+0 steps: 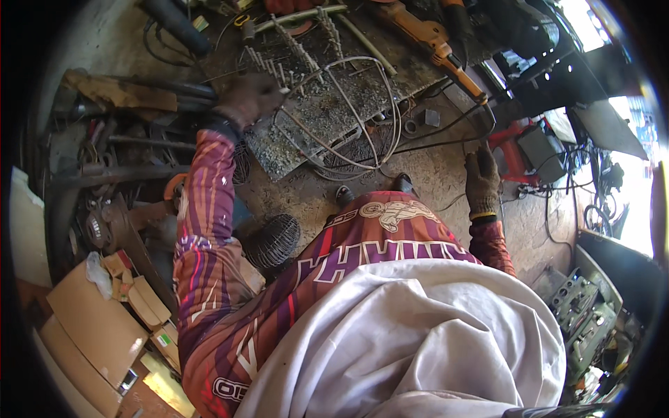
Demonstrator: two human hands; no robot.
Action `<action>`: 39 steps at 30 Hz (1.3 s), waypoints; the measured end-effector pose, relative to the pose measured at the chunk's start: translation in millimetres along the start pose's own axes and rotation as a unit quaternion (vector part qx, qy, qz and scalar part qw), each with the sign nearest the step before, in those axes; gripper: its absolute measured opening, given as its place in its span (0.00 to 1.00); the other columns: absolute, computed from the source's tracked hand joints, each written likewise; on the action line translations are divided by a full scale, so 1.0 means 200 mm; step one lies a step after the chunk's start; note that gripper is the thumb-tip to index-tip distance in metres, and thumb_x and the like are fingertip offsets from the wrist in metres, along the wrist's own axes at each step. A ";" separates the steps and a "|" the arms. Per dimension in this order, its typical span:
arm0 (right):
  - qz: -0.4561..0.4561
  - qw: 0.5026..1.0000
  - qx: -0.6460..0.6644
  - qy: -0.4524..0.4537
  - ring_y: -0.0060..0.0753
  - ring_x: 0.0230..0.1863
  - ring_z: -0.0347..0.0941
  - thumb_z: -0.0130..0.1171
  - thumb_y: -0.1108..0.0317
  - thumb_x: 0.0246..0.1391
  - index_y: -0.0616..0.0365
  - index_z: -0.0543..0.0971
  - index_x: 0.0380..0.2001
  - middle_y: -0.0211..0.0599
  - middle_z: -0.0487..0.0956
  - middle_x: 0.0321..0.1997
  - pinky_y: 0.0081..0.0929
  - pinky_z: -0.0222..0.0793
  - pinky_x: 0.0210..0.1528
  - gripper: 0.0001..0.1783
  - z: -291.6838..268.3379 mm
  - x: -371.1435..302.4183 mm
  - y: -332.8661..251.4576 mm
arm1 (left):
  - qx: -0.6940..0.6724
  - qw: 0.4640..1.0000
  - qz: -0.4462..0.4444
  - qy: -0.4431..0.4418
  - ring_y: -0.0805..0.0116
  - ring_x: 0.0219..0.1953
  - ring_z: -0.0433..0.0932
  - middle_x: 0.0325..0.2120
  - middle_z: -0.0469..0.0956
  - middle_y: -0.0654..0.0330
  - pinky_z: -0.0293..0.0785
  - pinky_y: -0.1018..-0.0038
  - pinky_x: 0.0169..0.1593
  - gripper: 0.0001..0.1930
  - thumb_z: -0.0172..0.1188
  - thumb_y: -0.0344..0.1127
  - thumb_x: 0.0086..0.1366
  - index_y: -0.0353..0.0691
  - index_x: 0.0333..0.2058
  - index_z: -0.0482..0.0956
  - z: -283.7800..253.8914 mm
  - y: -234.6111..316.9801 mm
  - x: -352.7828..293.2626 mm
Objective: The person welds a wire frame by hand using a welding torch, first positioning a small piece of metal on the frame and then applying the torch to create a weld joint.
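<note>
A gritty workbench [277, 155] bears looped wire [354, 109]; whether left hand [249, 97] or right hand [482, 181] grips, I can't tell.

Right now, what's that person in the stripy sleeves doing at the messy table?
The person's gloved left hand is over the gritty table, with a small pale thing at its fingertips; I can't tell if it's gripped. Beside it are a big wire loop and thin rods sticking up. The gloved right hand is down by the person's side, away from the table. An orange tool lies farther right.
</note>
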State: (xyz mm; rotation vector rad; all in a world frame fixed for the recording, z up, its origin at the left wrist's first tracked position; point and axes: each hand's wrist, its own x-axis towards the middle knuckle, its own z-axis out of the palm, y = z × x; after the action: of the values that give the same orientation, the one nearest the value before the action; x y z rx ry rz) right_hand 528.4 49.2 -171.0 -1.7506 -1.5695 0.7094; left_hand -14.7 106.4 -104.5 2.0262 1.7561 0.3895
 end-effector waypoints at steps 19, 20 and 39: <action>0.109 0.824 0.488 -0.267 0.27 0.41 0.79 0.54 0.59 0.69 0.63 0.74 0.57 0.37 0.81 0.44 0.26 0.77 0.46 0.21 0.03 0.21 -0.60 | -0.059 0.989 0.132 0.031 0.53 0.32 0.82 0.31 0.82 0.52 0.78 0.63 0.37 0.09 0.63 0.38 0.62 0.40 0.37 0.84 0.11 1.42 0.16; 0.119 0.814 0.502 -0.266 0.26 0.40 0.79 0.54 0.60 0.69 0.62 0.74 0.56 0.36 0.81 0.43 0.27 0.77 0.44 0.20 0.01 0.26 -0.57 | -0.061 0.991 0.121 0.012 0.53 0.33 0.83 0.32 0.82 0.53 0.78 0.63 0.38 0.10 0.62 0.39 0.63 0.41 0.38 0.84 0.03 1.42 0.27; 0.154 0.744 0.503 -0.412 0.24 0.37 0.76 0.61 0.74 0.61 0.63 0.69 0.58 0.35 0.78 0.42 0.24 0.75 0.39 0.24 -0.29 0.67 -0.13 | 0.428 0.797 0.043 -0.424 0.50 0.46 0.83 0.41 0.84 0.53 0.79 0.58 0.47 0.21 0.67 0.50 0.56 0.44 0.44 0.85 0.23 1.07 1.13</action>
State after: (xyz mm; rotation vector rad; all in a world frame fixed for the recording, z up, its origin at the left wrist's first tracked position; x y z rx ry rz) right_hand 574.5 175.0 -109.7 -0.8274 -0.9204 2.2152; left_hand 228.5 300.5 -55.0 2.2217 1.2931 -1.3416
